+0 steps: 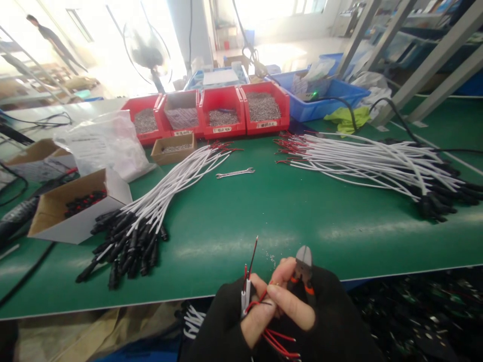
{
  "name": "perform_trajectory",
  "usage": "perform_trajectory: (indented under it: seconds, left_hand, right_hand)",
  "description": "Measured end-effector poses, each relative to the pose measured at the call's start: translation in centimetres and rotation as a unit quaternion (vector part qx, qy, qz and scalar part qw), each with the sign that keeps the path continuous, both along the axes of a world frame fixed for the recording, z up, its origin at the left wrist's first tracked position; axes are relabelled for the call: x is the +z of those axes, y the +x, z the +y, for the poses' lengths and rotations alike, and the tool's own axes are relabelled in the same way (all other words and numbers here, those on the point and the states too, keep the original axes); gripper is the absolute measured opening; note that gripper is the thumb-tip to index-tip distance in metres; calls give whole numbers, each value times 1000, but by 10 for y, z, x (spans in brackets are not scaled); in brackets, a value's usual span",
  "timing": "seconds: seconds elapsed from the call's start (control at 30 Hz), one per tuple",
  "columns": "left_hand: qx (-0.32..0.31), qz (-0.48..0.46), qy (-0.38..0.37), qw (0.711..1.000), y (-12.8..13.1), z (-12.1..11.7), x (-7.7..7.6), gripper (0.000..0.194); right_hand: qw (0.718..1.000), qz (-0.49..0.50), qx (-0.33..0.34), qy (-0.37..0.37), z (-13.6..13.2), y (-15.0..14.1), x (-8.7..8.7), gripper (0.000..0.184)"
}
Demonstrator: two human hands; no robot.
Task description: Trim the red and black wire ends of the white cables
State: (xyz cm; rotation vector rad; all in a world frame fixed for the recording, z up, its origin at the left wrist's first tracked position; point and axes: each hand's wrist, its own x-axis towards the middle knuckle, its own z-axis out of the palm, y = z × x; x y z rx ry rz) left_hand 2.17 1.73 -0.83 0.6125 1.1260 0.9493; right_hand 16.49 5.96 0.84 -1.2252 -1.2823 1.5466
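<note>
My left hand (247, 314), in a black fingerless glove, is closed on the end of a white cable (245, 295) whose red and black wire ends (252, 257) stick up. My right hand (302, 306), also gloved, grips small cutting pliers (304, 264) with orange handles, and its fingers pinch the red wires (260, 301) right beside the left hand. Both hands sit at the near edge of the green table (264, 221). More red wires (279, 344) trail below the hands.
A bundle of white cables with black connectors (151, 211) lies at left, a larger pile (377, 161) at right. A wrench (234, 173) lies mid-table. Red bins (222, 113), blue trays (324, 98), cardboard boxes (75, 208) and a plastic bag (105, 143) line the back and left. A person (49, 37) stands far off.
</note>
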Motion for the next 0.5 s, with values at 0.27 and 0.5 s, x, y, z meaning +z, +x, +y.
perform_trajectory:
  seconds: [0.27,0.5]
  left_hand:
    - [4,57,36,998,-8,3,-7,31]
    - [38,115,42,992,-11,11,5,28]
  right_hand:
    - [999,-17,-6,37,-2,7,-11,13]
    - [1000,19,-1,-13,-7,7,-18,20]
